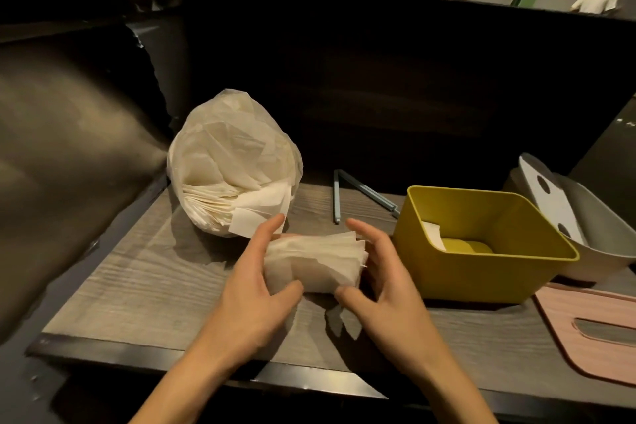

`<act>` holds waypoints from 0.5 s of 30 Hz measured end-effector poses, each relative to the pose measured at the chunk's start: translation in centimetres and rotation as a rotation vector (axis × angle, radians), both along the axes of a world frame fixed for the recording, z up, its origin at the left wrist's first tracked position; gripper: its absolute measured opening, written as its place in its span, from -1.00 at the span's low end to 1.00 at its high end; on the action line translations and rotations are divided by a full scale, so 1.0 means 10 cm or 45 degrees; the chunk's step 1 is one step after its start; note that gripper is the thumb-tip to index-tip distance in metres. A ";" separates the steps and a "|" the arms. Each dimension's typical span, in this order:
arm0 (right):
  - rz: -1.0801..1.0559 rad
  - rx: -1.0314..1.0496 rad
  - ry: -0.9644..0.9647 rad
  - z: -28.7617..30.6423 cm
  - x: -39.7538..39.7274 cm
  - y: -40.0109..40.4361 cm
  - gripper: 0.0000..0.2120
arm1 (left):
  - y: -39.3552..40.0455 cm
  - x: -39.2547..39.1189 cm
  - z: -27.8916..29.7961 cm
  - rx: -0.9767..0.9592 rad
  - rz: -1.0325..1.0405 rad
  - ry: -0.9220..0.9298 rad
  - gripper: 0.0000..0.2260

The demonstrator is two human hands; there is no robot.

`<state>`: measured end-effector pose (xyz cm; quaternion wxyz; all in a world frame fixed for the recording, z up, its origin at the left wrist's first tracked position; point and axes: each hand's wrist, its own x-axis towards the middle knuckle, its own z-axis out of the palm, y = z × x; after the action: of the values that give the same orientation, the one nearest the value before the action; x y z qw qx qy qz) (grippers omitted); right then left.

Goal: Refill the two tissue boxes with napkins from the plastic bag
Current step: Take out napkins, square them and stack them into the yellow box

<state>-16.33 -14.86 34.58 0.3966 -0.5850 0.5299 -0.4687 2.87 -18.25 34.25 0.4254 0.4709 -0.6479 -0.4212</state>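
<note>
A stack of pale napkins point(318, 260) is held just above the wooden table between both hands. My left hand point(258, 279) grips its left end, thumb in front and fingers behind. My right hand point(382, 282) cups its right end the same way. Behind and to the left lies the clear plastic bag point(227, 162), full of napkins, its mouth facing me. To the right stands the open yellow tissue box point(481, 272), with one napkin lying inside near its left wall. A grey tissue box point(599, 237) stands behind it, a white holed lid point(547, 193) leaning in it.
A pink lid with a slot point(592, 323) lies flat at the right edge. Two blue-grey sticks point(347, 193) lie behind the yellow box. A dark padded seat back point(69, 155) rises on the left, a dark partition behind the table point(144, 293). People are visible far off.
</note>
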 end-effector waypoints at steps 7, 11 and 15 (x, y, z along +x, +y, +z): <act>0.079 -0.023 0.148 0.07 0.06 0.03 0.04 | -0.01 0.00 -0.08 -0.093 -0.086 0.003 -0.11; 0.056 -0.026 0.207 0.02 0.06 -0.01 0.09 | 0.00 -0.01 -0.09 -0.131 -0.117 0.022 -0.08; -0.053 -0.045 0.180 -0.02 0.07 -0.04 0.12 | 0.00 -0.08 -0.07 -0.124 -0.143 0.031 -0.05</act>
<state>-15.61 -15.24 34.40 0.3379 -0.6124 0.5603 -0.4437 2.09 -18.25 33.57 0.4315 0.4073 -0.6878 -0.4180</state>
